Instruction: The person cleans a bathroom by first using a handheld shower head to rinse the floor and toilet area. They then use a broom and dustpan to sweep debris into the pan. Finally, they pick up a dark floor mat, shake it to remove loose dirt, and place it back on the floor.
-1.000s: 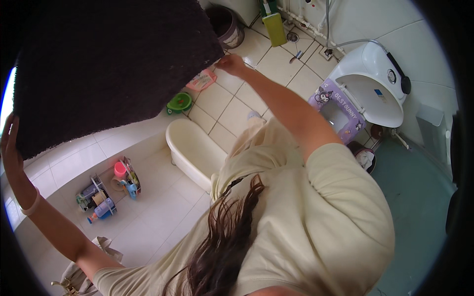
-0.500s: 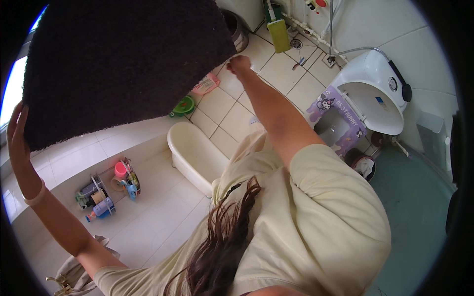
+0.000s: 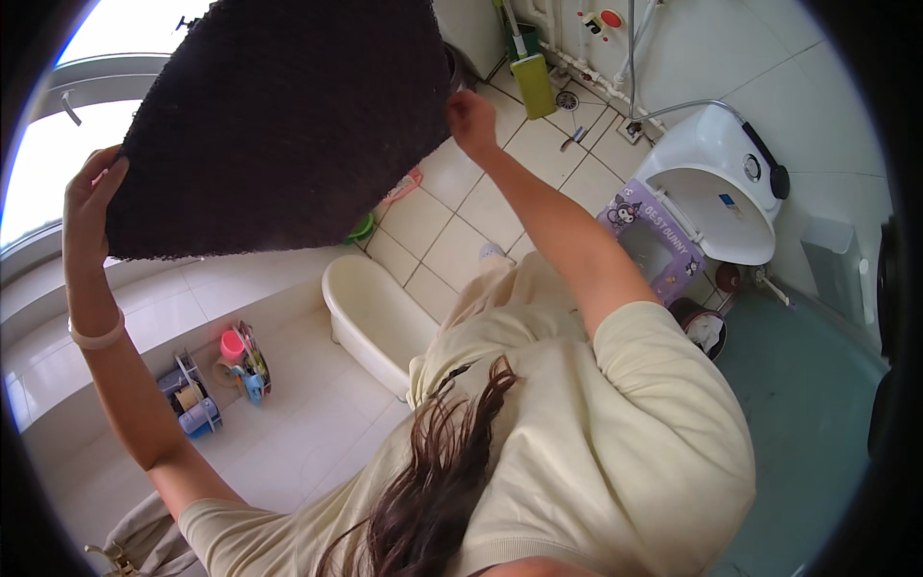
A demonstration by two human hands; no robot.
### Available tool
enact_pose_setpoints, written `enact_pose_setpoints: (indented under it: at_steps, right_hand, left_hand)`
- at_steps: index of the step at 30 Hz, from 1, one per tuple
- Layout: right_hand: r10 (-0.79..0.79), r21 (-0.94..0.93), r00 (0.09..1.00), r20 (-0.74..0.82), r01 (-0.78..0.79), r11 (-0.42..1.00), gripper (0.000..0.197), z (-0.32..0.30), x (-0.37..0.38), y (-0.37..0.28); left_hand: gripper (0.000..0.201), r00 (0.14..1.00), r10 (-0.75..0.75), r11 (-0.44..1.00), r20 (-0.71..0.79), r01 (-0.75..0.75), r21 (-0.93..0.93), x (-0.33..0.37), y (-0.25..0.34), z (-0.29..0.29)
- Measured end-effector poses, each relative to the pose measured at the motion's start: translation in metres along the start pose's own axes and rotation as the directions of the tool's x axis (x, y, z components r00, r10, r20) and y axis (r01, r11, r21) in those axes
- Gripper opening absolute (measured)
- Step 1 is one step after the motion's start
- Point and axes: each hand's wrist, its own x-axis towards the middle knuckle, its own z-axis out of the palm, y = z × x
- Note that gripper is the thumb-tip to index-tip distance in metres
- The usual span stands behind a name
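Observation:
A dark, nearly black mat with a fuzzy surface hangs spread out between my raised arms. My left hand, with a pale band on its wrist, is closed on the mat's left edge, thumb on the near face. At the opposite edge, my right hand pinches the side of the mat with curled fingers. The mat's upper part runs out of view, and it hides part of the floor and the window ledge.
Below the mat stands a small white tub. Bottle racks sit by the ledge at left. Rightward are a toilet with a purple seat cover and a waste bin. A green flat mop leans at the back; a window is far left.
My left hand has moved up and right with its edge of the mat, so the mat looks narrower and more of the window shows. The right hand still holds its edge.

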Motion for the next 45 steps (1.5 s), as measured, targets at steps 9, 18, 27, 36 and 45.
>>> enact_pose_setpoints:
  at_steps: [9,18,27,36,45]
  right_hand:
    - [0.092,0.071,0.984,-0.154,-0.081,0.994,0.010,0.009,0.018,-0.024]
    - [0.055,-0.010,0.981,-0.187,-0.058,0.998,0.008,0.008,0.038,-0.031]
    - [0.105,-0.072,0.994,0.018,-0.103,0.992,0.013,0.020,0.046,-0.032]
    - [0.076,-0.172,0.993,0.088,-0.060,0.983,0.013,0.032,0.041,-0.047]
    - [0.073,-0.218,0.984,0.160,-0.037,0.975,0.016,0.055,0.047,-0.045]
  left_hand:
    - [0.019,0.999,0.015,0.996,0.030,-0.012,-0.090,-0.001,0.012,0.011]
    - [0.017,0.999,0.025,0.993,0.047,-0.020,-0.117,-0.002,0.023,0.023]
    - [0.016,1.000,0.011,0.998,0.007,-0.010,-0.055,-0.021,0.036,0.018]
    - [0.017,1.000,0.008,0.999,0.001,-0.008,-0.038,-0.028,0.028,0.020]
    - [0.019,0.991,0.133,0.989,-0.017,-0.131,0.062,-0.035,0.023,0.013]
